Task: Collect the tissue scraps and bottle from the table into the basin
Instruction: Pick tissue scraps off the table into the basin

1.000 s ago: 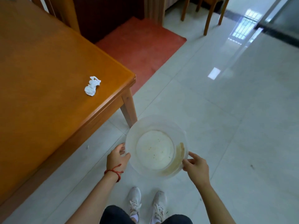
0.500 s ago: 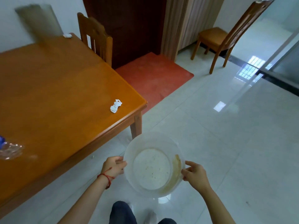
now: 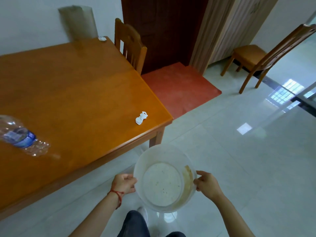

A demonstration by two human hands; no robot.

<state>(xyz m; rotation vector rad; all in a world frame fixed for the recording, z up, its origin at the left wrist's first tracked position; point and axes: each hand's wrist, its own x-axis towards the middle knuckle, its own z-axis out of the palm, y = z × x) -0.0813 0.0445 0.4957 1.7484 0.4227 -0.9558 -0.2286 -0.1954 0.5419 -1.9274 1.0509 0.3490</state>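
Note:
I hold a translucent white basin (image 3: 150, 156) over the floor, just off the table's near corner. My left hand (image 3: 124, 183) grips its left rim and my right hand (image 3: 206, 184) grips its right rim. The basin holds no scraps, only a brown stain on its right wall. A crumpled white tissue scrap (image 3: 141, 118) lies on the orange wooden table (image 3: 77, 93) near that corner. A second scrap (image 3: 102, 38) lies at the table's far corner. A crushed clear plastic bottle (image 3: 22, 135) with a blue label lies on its side at the table's left.
A wooden chair (image 3: 130, 45) is tucked at the table's far right side. Another chair (image 3: 261, 55) stands at the back right on the tiled floor. A red mat (image 3: 177, 88) lies before a dark door. A grey roll (image 3: 79, 23) leans on the wall.
My view has lifted and swung left, bringing the bottle, the far scrap and the chairs into sight. Both hands keep the same hold on the basin.

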